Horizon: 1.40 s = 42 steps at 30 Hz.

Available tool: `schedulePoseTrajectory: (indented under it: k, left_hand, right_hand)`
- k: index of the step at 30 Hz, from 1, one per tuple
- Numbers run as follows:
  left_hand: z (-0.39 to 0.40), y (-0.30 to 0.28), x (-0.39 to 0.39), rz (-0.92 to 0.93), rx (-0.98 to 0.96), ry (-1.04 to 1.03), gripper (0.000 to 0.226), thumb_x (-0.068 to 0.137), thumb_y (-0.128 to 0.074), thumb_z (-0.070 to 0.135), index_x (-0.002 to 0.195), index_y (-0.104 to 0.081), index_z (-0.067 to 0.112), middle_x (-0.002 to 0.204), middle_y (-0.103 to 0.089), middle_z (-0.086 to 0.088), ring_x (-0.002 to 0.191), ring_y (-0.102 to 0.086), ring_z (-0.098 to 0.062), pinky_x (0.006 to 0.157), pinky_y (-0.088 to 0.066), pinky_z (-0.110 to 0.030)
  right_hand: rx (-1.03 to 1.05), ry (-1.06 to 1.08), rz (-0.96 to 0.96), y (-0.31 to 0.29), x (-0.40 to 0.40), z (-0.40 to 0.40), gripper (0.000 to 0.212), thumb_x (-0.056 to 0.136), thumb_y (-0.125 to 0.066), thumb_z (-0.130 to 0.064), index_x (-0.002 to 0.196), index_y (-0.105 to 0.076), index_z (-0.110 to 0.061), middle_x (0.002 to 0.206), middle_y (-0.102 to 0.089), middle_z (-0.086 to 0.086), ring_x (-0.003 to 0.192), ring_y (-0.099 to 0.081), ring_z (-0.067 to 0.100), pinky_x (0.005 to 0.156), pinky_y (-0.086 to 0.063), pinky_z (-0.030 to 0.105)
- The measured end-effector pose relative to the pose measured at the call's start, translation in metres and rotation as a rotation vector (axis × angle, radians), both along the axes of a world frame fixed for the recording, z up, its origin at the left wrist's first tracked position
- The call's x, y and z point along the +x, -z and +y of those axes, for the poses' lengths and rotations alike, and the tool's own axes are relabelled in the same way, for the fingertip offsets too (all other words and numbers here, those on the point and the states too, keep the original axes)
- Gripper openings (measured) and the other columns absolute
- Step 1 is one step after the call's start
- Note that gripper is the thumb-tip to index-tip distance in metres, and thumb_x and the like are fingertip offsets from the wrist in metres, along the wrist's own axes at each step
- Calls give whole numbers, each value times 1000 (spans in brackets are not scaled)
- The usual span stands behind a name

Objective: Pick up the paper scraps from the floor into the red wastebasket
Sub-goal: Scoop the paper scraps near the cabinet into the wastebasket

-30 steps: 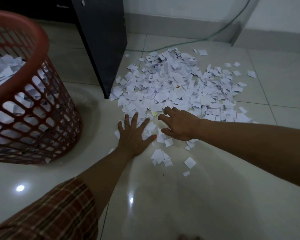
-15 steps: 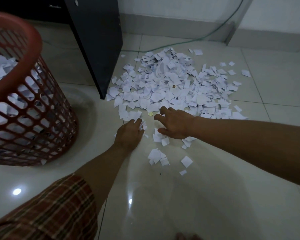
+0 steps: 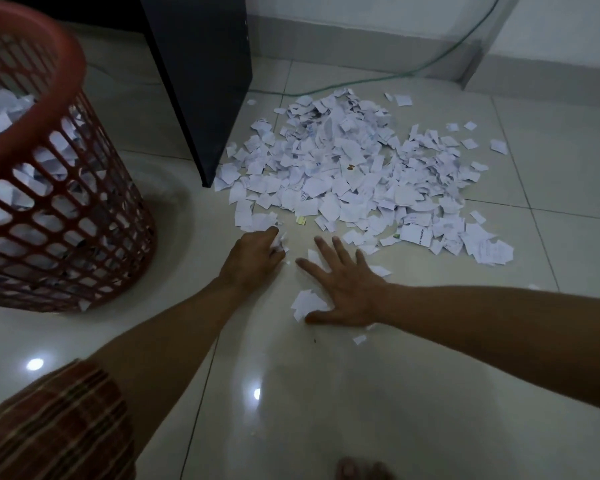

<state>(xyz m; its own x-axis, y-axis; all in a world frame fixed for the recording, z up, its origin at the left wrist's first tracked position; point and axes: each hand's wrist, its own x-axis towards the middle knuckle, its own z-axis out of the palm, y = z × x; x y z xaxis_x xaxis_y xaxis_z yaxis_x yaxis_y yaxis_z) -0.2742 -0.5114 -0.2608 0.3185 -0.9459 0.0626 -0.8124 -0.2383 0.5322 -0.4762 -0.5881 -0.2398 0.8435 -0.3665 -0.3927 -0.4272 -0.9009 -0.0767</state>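
A wide heap of white paper scraps [image 3: 354, 174] covers the tiled floor ahead of me. The red mesh wastebasket [image 3: 59, 216] stands at the left, partly filled with scraps. My left hand [image 3: 253, 258] is at the heap's near edge, fingers curled round a small bunch of scraps. My right hand [image 3: 347, 285] lies flat on the floor just right of it, fingers spread, pressing on a few loose scraps [image 3: 307, 303] under the palm and thumb.
A dark cabinet panel [image 3: 205, 74] stands on the floor between the basket and the heap. A green cable [image 3: 430, 64] runs along the floor to the wall behind. My toes [image 3: 361, 469] show at the bottom edge.
My left hand went from flat with spread fingers to curled round scraps. My right hand opened from a cupped pose and slid toward me, flattening onto the loose scraps.
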Motion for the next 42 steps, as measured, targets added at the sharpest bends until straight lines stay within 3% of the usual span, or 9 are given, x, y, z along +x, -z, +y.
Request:
schedulePoseTrajectory:
  k: [7,10,13,17,22,24,30,38,42]
  left_hand:
    - [9,4,-12,-22,-22,68,23,87,-67,20,100,-60,4,90,-66,-16,82,-61,-32,70,-50,-38]
    - [12,3,-11,-19,-28,52,26,87,-67,19,104,-61,2,91,-67,-16,82,-61,-31,69,-49,-37]
    - [15,0,-8,-12,-55,32,27,88,-65,18,109,-61,2,93,-67,-16,82,-61,-31,70,-47,-35]
    - [19,-6,-2,-19,-83,49,37,88,-66,18,122,-59,3,92,-68,-17,80,-62,-31,70,-46,-33]
    - [20,-16,4,-49,-77,33,20,89,-66,19,100,-61,4,83,-65,-14,70,-56,-27,61,-41,-30]
    - [18,-24,5,-68,-97,34,18,89,-66,18,97,-61,3,79,-64,-14,66,-53,-25,60,-36,-27]
    - [12,-57,9,-84,-143,55,13,87,-65,12,87,-58,1,71,-59,-14,62,-51,-26,58,-32,-27]
    - [7,-112,21,-108,-235,138,14,84,-66,12,82,-53,6,69,-49,-4,63,-47,-26,58,-32,-29]
    - [0,-149,33,-138,-299,131,16,86,-65,14,88,-57,0,73,-59,-12,66,-53,-25,59,-44,-34]
  right_hand:
    - [-7,39,-115,31,-1,18,102,73,-25,-89,149,18,-37,158,21,19,145,15,41,113,-1,65]
    - [-60,-3,-204,34,3,5,89,80,-24,-84,153,-12,-34,155,-16,25,139,-20,43,111,-20,56]
    - [-136,-77,-347,36,8,-9,63,90,-35,-70,134,-47,-25,125,-49,18,105,-47,35,85,-39,42]
    - [-122,-177,-426,37,13,-13,41,96,-44,-53,116,-52,-18,103,-50,13,81,-47,26,63,-41,34]
    - [-98,-281,-396,33,13,-11,30,97,-41,-36,99,-55,-9,86,-53,14,60,-50,26,42,-39,30]
    - [-117,-374,-330,29,18,-16,36,100,-34,-34,100,-56,-6,81,-56,14,59,-54,28,43,-40,31]
    - [-91,-388,16,0,34,-14,30,101,-40,-14,129,-39,-4,113,-55,20,96,-60,35,72,-42,37]
    - [-236,-232,-221,-63,49,-45,24,103,-35,-16,121,-45,-4,101,-60,19,84,-62,35,63,-35,33]
    - [-274,-110,-326,-103,67,-56,22,103,-36,-16,118,-44,-2,98,-59,20,81,-60,38,62,-41,38]
